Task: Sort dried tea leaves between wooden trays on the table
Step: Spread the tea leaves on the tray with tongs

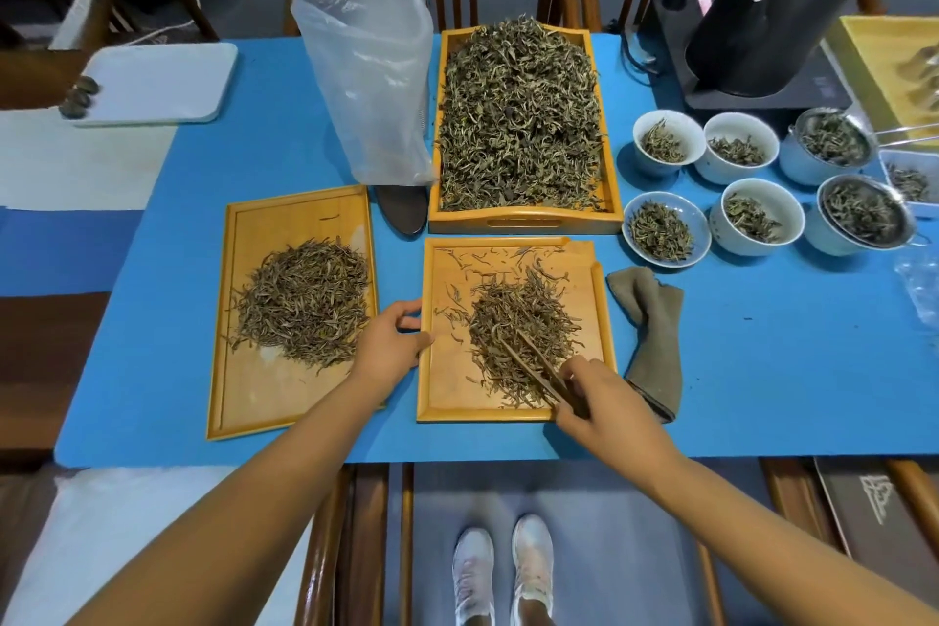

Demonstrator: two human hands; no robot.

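Three wooden trays lie on the blue table. The near middle tray (599, 320) holds a loose pile of dried tea leaves (523, 325). My right hand (604, 402) grips wooden tweezers (533, 363) whose tips sit in that pile. My left hand (391, 343) holds the left rim of this tray, thumb and fingers curled on it. The left tray (244, 371) carries a tidy heap of leaves (305, 302). The far deep tray (523, 221) is heaped with mixed leaves (518, 117).
A clear plastic bag (371, 76) stands behind the left tray, a dark scoop (401, 211) at its foot. A grey cloth (655, 341) lies right of the middle tray. Several bowls of tea (660, 229) and a black kettle (772, 10) fill the right side. A white board (157, 81) lies far left.
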